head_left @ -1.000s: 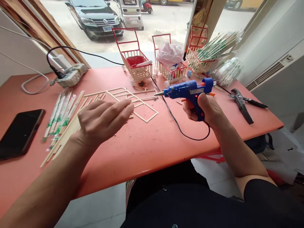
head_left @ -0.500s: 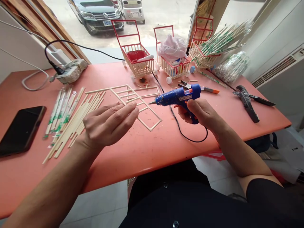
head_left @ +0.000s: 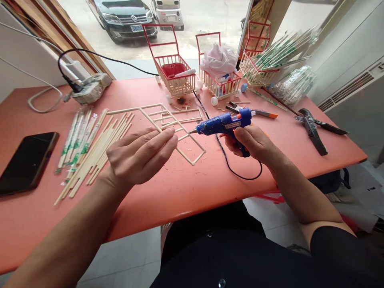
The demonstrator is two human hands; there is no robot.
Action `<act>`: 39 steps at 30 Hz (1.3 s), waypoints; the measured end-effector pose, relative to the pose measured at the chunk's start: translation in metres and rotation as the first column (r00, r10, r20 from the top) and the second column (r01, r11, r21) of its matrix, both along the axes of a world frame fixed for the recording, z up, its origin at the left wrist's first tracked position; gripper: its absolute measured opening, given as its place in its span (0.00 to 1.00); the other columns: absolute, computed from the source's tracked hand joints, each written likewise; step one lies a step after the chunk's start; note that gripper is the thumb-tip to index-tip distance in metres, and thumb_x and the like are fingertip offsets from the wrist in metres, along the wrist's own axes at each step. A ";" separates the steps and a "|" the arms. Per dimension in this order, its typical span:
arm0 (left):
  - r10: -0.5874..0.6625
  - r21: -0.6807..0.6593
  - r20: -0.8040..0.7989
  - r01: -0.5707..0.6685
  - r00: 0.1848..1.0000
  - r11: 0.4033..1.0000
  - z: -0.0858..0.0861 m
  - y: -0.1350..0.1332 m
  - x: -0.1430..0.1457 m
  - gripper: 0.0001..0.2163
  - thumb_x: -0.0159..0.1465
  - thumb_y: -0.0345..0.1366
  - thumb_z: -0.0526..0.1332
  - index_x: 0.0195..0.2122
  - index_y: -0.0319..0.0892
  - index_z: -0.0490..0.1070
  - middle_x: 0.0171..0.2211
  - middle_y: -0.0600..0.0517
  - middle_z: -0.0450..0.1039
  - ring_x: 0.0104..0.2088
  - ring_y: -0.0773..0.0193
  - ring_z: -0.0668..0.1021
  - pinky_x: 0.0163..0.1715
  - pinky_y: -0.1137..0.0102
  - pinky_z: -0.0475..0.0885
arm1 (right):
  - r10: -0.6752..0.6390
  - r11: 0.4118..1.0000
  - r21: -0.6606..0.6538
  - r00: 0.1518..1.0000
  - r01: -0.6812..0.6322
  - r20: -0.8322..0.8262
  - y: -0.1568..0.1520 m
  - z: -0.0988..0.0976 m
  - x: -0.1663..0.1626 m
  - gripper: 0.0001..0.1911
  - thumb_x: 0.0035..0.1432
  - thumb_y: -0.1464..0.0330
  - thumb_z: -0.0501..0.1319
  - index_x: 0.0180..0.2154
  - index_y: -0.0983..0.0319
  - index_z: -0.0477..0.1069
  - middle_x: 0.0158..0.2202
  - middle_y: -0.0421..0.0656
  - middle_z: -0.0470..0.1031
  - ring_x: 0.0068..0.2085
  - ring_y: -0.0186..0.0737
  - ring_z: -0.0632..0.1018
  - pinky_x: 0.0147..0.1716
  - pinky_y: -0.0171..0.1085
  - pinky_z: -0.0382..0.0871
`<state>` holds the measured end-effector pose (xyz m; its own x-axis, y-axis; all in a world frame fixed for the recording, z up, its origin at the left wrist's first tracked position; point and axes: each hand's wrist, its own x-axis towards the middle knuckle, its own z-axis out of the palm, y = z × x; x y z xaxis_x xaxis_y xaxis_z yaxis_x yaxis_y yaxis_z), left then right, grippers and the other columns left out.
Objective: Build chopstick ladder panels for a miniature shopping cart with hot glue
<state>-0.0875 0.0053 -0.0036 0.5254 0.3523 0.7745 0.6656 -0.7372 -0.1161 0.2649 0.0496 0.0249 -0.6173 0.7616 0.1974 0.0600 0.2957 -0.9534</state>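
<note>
My right hand [head_left: 250, 142] is wrapped round the handle of a blue glue gun [head_left: 223, 122], its metal nozzle pointing left. The nozzle tip is at or very near a joint of a light wooden stick frame [head_left: 198, 143]. With fingers pinched together, my left hand [head_left: 142, 154] holds this frame by a long side; the fingers hide part of it. Behind it a second stick frame [head_left: 196, 115] lies on the table. Loose chopsticks [head_left: 96, 154] are spread beside my left wrist, next to several wrapped chopsticks [head_left: 76, 136].
Three small stick carts with red handles, a left one [head_left: 177, 82], a middle one [head_left: 220, 86] and a right one [head_left: 255, 72], stand along the back. Pliers [head_left: 312, 128] and a cutter [head_left: 264, 114] lie right. A phone [head_left: 28, 162] and power strip [head_left: 91, 89] are left.
My left hand and the frame have shifted slightly to the right, so the frame's joint is now at the nozzle tip. The glue gun has moved slightly left.
</note>
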 end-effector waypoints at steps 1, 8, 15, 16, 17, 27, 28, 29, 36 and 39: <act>0.003 0.018 -0.006 -0.003 1.000 1.000 0.000 0.000 0.000 0.14 0.74 0.31 0.70 0.58 0.53 0.85 0.54 0.51 0.91 0.45 0.56 0.92 0.52 0.60 0.88 | 0.004 1.000 0.004 1.000 -0.004 0.001 0.000 0.000 0.000 0.35 0.76 0.36 0.62 0.36 0.62 0.76 0.27 0.38 0.71 0.23 0.30 0.70 0.20 0.34 0.59; -0.009 -0.054 0.060 0.013 0.998 0.998 0.005 -0.002 0.006 0.12 0.74 0.31 0.70 0.56 0.51 0.85 0.52 0.50 0.91 0.45 0.54 0.92 0.50 0.59 0.89 | -0.006 1.000 0.025 1.000 0.006 0.003 0.001 -0.002 0.002 0.34 0.76 0.37 0.62 0.38 0.62 0.77 0.26 0.38 0.71 0.22 0.31 0.69 0.21 0.35 0.62; 0.017 -0.045 0.054 -0.014 0.998 0.999 0.002 0.001 0.004 0.10 0.75 0.34 0.68 0.54 0.50 0.86 0.49 0.49 0.91 0.45 0.54 0.92 0.49 0.59 0.88 | -0.004 0.999 0.032 1.000 0.004 0.013 0.001 -0.002 0.003 0.34 0.77 0.37 0.62 0.38 0.62 0.77 0.26 0.37 0.70 0.23 0.31 0.69 0.21 0.36 0.62; 0.036 -0.060 0.047 -0.033 0.998 0.998 0.001 0.002 0.004 0.09 0.75 0.35 0.67 0.53 0.50 0.86 0.48 0.48 0.90 0.45 0.54 0.92 0.48 0.59 0.88 | -0.002 1.000 0.030 1.000 0.002 0.012 0.001 -0.002 0.003 0.34 0.77 0.37 0.62 0.38 0.62 0.77 0.26 0.37 0.70 0.23 0.31 0.69 0.21 0.36 0.62; 0.051 -0.074 0.043 -0.047 0.998 0.996 0.000 0.002 0.004 0.09 0.76 0.36 0.67 0.52 0.50 0.86 0.48 0.48 0.90 0.45 0.53 0.91 0.48 0.58 0.88 | 0.002 1.000 0.030 1.000 -0.003 0.009 0.001 -0.003 0.003 0.34 0.77 0.38 0.61 0.39 0.62 0.77 0.26 0.37 0.70 0.23 0.31 0.69 0.21 0.36 0.62; 0.014 -0.071 0.095 -0.007 0.995 0.997 -0.001 -0.002 0.010 0.09 0.75 0.33 0.69 0.53 0.51 0.86 0.50 0.49 0.91 0.45 0.54 0.92 0.52 0.58 0.88 | -0.018 1.000 0.022 1.000 0.017 0.024 0.000 0.000 0.001 0.35 0.77 0.36 0.61 0.38 0.62 0.76 0.25 0.37 0.70 0.23 0.31 0.70 0.21 0.36 0.61; 0.011 -0.046 0.080 -0.007 0.997 0.999 -0.001 -0.002 0.011 0.10 0.75 0.32 0.69 0.53 0.51 0.86 0.50 0.50 0.91 0.45 0.54 0.92 0.51 0.59 0.89 | -0.017 1.000 0.026 1.000 0.016 0.025 0.000 0.000 0.001 0.35 0.77 0.36 0.61 0.37 0.62 0.76 0.25 0.37 0.70 0.23 0.31 0.69 0.22 0.35 0.60; 0.007 -0.006 0.062 -0.007 0.998 1.000 0.000 -0.002 0.012 0.10 0.75 0.31 0.70 0.54 0.51 0.86 0.51 0.50 0.91 0.45 0.55 0.93 0.51 0.60 0.89 | -0.011 0.999 0.033 1.000 0.010 0.023 0.000 0.000 0.001 0.35 0.77 0.37 0.61 0.37 0.62 0.75 0.25 0.37 0.70 0.22 0.31 0.69 0.21 0.35 0.60; -0.030 0.188 0.013 0.027 0.999 0.982 0.001 -0.001 0.017 0.17 0.73 0.25 0.69 0.59 0.50 0.83 0.54 0.49 0.91 0.46 0.57 0.93 0.51 0.63 0.88 | -0.009 1.000 0.025 1.000 0.008 0.008 0.000 -0.001 0.001 0.34 0.77 0.37 0.61 0.38 0.62 0.76 0.27 0.37 0.70 0.23 0.31 0.70 0.21 0.35 0.61; -0.025 0.165 0.030 0.020 0.999 0.986 0.000 -0.001 0.015 0.18 0.75 0.25 0.69 0.62 0.50 0.82 0.54 0.49 0.91 0.48 0.58 0.92 0.54 0.64 0.86 | -0.008 1.000 0.028 1.000 0.008 0.012 0.000 -0.001 0.002 0.35 0.76 0.36 0.61 0.38 0.62 0.76 0.26 0.37 0.70 0.23 0.31 0.69 0.21 0.35 0.61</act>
